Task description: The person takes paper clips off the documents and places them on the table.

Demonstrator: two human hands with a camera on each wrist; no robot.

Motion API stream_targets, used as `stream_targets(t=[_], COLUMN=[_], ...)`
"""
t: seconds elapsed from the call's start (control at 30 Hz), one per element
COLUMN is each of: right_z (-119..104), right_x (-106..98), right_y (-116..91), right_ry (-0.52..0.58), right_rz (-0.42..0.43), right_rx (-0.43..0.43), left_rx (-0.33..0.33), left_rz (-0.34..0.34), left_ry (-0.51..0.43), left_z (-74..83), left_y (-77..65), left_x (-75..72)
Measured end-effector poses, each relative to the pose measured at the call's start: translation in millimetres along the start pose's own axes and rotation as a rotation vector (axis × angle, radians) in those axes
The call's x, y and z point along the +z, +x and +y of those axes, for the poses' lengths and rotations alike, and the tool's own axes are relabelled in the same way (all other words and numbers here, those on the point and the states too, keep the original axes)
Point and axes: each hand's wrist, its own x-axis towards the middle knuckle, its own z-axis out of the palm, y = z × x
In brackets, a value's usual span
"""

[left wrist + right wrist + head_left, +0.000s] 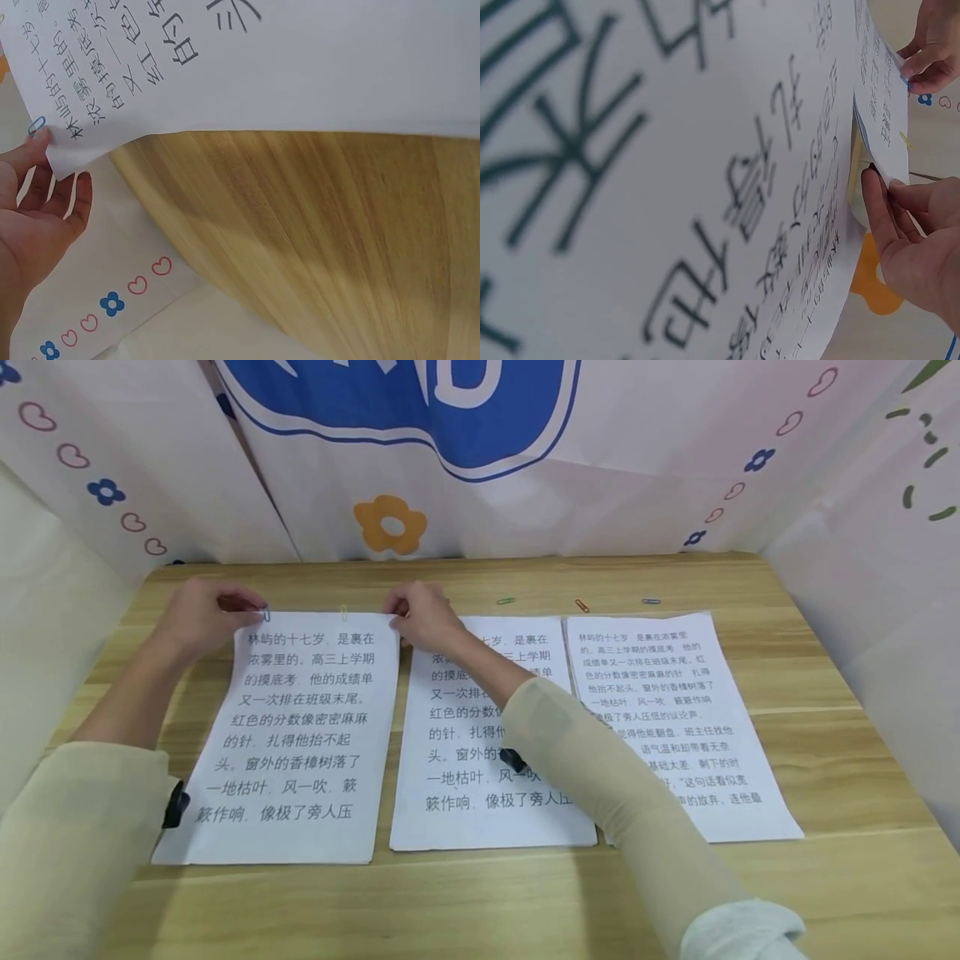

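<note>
At the left of the table lies a stack of printed paper (300, 718), its top edge fitted with a blue paper clip (266, 614) and a yellow paper clip (343, 612). My left hand (197, 620) pinches this stack near its top left corner, thumb right at the blue clip and the other fingers behind the sheets. With thumb and fingers, my right hand (429, 617) pinches the same stack at its top right corner. The right wrist view shows that corner bent up between the right hand's (922, 232) fingers.
A middle stack of printed paper (487, 822) lies partly under my right forearm, and a right stack of paper (675, 693) beside it. Behind them sit a green clip (506, 601), a red clip (582, 606) and another blue clip (651, 602). A printed cloth (615, 510) hangs behind the table.
</note>
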Motion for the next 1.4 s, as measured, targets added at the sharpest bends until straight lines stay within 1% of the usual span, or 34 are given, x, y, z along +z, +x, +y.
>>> stream_targets(t=[0.1,0.27,0.5,0.73,0.9,1.13,1.4], right_z=[0.5,1.3,1.2,2.5,1.4,0.9,2.0], right_x=[0.1,0.2,-0.3,0.2,-0.9,-1.1,-0.5], right_y=[-0.6,-0.2,-0.2,0.5,0.4,-0.2,-0.9], right_ry=[0.014,0.016,0.013,0.018,0.018,0.028,0.034], right_rz=[0.002,0.004,-0.004,-0.011,-0.014,-0.018,-0.026], right_rx=[-0.007,-0.002,0.002,0.012,0.013,0.017,0.025], left_rx=[0.01,0.005,0.004,0.013,0.014,-0.01,-0.034], left_rz=[0.007,0.008,0.01,0.035,0.031,0.025,0.038], left_ry=[-0.008,-0.013,-0.022,-0.024,-0.028,-0.004,-0.015], left_z=[1.6,3.0,1.3,3.3,3.9,5.9,5.5], left_y=[0.5,0.8,3.5,2.7,2.4,1.9,1.7], left_x=[0.2,0.0,1.6,4.6,4.3,4.9,7.5])
